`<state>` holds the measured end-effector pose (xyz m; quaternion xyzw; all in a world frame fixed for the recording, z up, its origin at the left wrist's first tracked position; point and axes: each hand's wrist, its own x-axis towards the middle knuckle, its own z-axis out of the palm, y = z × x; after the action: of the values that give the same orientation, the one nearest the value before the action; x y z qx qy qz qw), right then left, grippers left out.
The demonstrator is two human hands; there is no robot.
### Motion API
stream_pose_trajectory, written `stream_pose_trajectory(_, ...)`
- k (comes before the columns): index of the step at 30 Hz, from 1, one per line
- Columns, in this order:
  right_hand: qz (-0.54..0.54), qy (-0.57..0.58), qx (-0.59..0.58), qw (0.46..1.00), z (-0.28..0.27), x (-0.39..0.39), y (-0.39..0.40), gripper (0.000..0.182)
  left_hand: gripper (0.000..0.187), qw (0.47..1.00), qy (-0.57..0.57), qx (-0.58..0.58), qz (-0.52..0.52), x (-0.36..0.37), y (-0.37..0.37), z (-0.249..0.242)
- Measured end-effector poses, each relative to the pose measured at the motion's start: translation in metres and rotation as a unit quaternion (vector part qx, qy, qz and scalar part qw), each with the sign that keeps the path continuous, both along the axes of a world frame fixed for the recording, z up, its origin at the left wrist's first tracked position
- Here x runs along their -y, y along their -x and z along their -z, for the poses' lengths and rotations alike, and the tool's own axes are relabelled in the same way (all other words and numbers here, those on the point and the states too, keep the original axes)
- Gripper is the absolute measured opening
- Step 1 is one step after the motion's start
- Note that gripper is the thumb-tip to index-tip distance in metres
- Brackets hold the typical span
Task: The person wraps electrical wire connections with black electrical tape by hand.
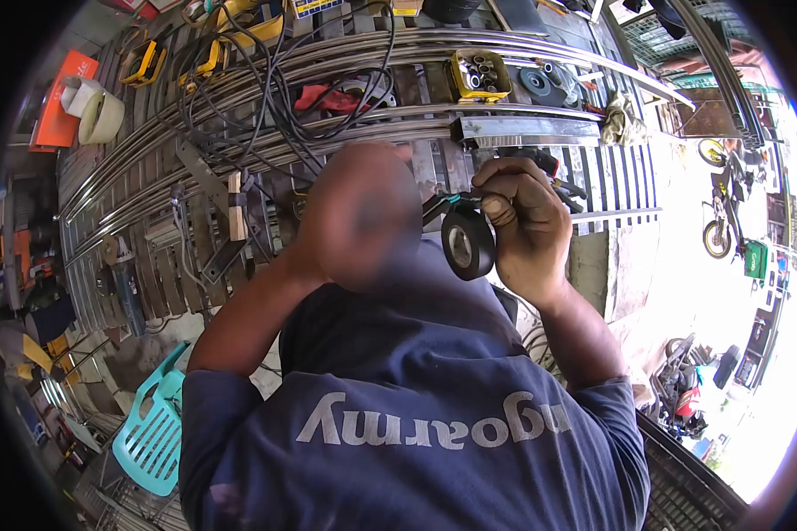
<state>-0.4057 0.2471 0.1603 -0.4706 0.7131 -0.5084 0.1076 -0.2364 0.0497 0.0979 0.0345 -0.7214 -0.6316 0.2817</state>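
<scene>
My right hand [531,221] is closed, thumb and fingers pinched at a roll of black electrical tape [480,257], which hangs on edge with its pale core facing left. At the top of the roll, a dark cable with a small teal bit [454,200] runs left towards my other hand. My left hand [354,217] is raised in front of my chest. It is heavily blurred, so its fingers and whatever they may hold cannot be made out. Both hands are in front of the slatted metal workbench.
Long metal tubes [540,44] lie across the bench beneath tangled black cables [270,88]. A yellow bin of small round parts [480,76], a grinding disc [540,86] and a rectangular metal profile [530,133] are at the back. A teal plastic chair [155,434] stands lower left.
</scene>
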Motion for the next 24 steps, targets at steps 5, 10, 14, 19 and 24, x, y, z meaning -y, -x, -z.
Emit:
stream_pose_trajectory(5,0.011,-0.026,-0.045,0.999,-0.006,0.002,-0.003,0.004,0.049,0.901,0.414,-0.129,-0.008,-0.007,-0.002,-0.024)
stream_pose_trajectory(10,0.011,-0.01,-0.036,0.999,-0.004,0.004,-0.008,0.01,0.026,0.833,0.528,-0.161,-0.042,-0.027,0.012,-0.032)
stream_pose_trajectory(14,0.013,-0.021,-0.038,0.999,-0.005,0.0,-0.009,0.015,0.032,0.862,0.477,-0.173,-0.001,-0.029,0.015,-0.035)
stream_pose_trajectory(19,-0.033,0.002,-0.097,0.995,-0.007,-0.006,-0.006,0.028,0.051,0.955,0.252,-0.131,0.088,-0.002,0.027,-0.038)
stream_pose_trajectory(24,-0.063,0.033,-0.145,0.987,-0.008,-0.005,0.0,0.024,0.028,0.981,-0.125,0.069,0.135,0.002,0.032,-0.036)
